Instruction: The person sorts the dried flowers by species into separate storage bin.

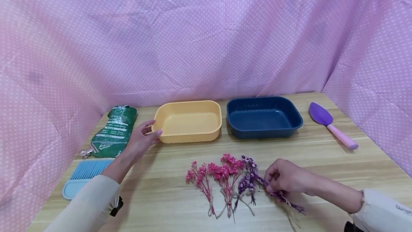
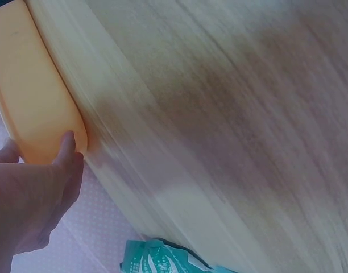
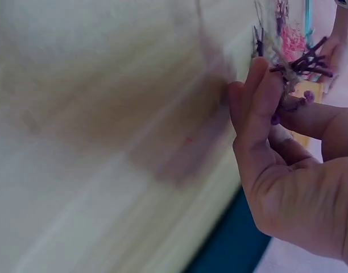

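My left hand (image 1: 143,140) touches the left end of a yellow plastic tray (image 1: 190,138), its thumb on the front corner and its fingers along the side. In the left wrist view the tray (image 2: 32,85) has these fingers spread about its end. My right hand (image 1: 286,178) pinches a small bunch of dried purple flowers (image 1: 294,207) by its twine-tied stems, just over the table. Beside it lies another purple bunch (image 1: 248,178). Two pink bunches (image 1: 225,171) lie to its left. In the right wrist view the held stems (image 3: 305,65) stick out past the fingertips.
A dark blue tray (image 1: 264,134) stands right of the yellow one. At the far right lies a purple scoop-shaped tool (image 1: 322,114) with a pink handle. On the left are a green bag (image 1: 116,131) and a light blue brush (image 1: 87,174). Pink dotted cloth hangs behind.
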A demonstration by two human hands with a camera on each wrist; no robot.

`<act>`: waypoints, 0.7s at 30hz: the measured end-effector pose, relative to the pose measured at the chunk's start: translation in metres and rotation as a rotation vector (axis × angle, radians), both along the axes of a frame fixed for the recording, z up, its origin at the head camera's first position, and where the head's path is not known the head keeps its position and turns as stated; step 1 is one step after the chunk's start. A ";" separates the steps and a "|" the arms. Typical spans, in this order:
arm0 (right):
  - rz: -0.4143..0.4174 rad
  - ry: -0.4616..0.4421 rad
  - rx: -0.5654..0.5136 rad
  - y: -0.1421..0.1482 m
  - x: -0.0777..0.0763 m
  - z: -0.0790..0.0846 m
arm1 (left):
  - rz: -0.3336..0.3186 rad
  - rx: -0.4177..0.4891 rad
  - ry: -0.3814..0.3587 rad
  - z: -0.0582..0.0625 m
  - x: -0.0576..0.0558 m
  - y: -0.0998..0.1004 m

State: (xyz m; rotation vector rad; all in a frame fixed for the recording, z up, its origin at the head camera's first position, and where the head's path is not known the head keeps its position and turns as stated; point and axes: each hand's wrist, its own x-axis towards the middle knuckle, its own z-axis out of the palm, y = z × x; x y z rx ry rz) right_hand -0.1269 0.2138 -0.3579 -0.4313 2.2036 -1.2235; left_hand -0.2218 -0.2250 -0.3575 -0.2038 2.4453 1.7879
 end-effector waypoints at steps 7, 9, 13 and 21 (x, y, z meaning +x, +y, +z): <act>-0.009 -0.088 -0.212 0.002 -0.007 0.012 | 0.004 -0.009 -0.003 0.000 0.000 0.000; 0.003 -0.161 -0.312 0.003 -0.008 0.014 | 0.002 -0.015 -0.006 0.000 0.001 0.000; 0.067 -0.210 -0.450 0.005 -0.009 0.015 | -0.003 -0.027 -0.016 0.000 0.001 -0.001; 0.174 0.313 0.094 0.000 -0.009 0.003 | 0.002 -0.032 -0.029 0.001 0.001 -0.001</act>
